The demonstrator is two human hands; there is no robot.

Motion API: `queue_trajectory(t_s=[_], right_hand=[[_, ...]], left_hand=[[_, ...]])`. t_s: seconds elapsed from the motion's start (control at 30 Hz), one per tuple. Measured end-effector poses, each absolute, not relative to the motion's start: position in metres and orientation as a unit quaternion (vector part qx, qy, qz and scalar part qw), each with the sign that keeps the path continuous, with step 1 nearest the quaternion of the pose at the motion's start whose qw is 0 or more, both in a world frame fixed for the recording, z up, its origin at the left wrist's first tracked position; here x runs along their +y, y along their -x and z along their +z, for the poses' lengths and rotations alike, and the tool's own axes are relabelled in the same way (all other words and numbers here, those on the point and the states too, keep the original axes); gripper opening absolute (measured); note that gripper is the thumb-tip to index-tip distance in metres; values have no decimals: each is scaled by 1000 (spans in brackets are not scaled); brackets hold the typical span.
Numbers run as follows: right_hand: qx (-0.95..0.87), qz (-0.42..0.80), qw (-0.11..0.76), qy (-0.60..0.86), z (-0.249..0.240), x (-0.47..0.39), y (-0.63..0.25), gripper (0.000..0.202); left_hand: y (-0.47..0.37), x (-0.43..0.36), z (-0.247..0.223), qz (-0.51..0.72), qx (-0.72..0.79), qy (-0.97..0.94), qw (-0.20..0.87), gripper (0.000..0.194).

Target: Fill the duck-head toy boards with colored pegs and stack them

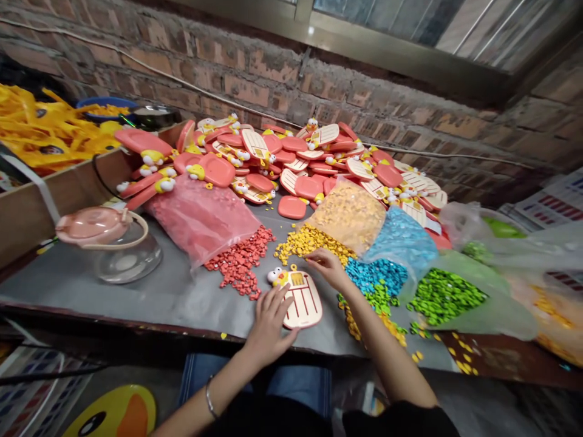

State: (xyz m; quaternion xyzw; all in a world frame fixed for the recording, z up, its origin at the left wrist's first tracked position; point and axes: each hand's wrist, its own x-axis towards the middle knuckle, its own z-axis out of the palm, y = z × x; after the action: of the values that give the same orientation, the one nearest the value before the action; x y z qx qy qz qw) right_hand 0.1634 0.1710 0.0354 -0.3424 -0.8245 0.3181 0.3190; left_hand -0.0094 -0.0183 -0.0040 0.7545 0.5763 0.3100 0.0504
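A cream board with a coral rim, dark slots and a yellow duck head (304, 303) lies on the grey-covered table. My left hand (269, 325) grips it from the left, fingers over its face and thumb at the lower edge. Just beyond the board's upper right corner is my right hand (328, 267), its fingertips drawn together beside a pile of small yellow pieces (314, 241). Whatever those fingertips hold is too small to make out. Close by lie small red pieces (241, 264), blue pieces (376, 276) and green pieces (380, 297).
Many similar duck boards (296, 155) are heaped against the brick wall. Plastic bags hold red (204, 218), yellow (348, 212) and green pieces (446, 296). A clear jug with a pink lid (125, 255) stands left, near a cardboard box (40, 209) of yellow items.
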Motion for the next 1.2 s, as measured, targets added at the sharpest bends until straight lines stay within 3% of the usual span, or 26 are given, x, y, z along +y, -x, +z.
queue_trajectory(t_s=[0.17, 0.4, 0.53, 0.7, 0.8, 0.87, 1.03, 1.1, 1.2], right_hand=[[-858, 268, 246, 363, 21, 146, -171, 6], [-885, 203, 219, 358, 11, 140, -166, 17], [-868, 275, 232, 342, 12, 125, -181, 10], [-810, 374, 270, 362, 5, 112, -162, 32], [-808, 391, 285, 336, 2, 106, -137, 30], [-817, 404, 261, 317, 5, 100, -130, 31], [-784, 566, 121, 224, 30, 101, -146, 66], [-780, 556, 164, 236, 41, 116, -148, 57], [-798, 428, 264, 331, 48, 155, -128, 36]], left_hand=[[19, -11, -4, 260, 604, -753, 19, 74], [21, -8, -11, 225, 612, -758, -7, 92], [22, -8, -9, 226, 608, -761, 18, 97], [22, -8, -9, 224, 607, -761, 49, 97], [22, -8, -12, 228, 600, -765, 49, 94], [22, -8, -14, 231, 601, -764, 50, 94], [23, -8, -13, 231, 605, -760, 57, 96], [23, -9, -12, 231, 599, -764, 53, 94], [22, -10, -10, 230, 594, -770, 44, 89]])
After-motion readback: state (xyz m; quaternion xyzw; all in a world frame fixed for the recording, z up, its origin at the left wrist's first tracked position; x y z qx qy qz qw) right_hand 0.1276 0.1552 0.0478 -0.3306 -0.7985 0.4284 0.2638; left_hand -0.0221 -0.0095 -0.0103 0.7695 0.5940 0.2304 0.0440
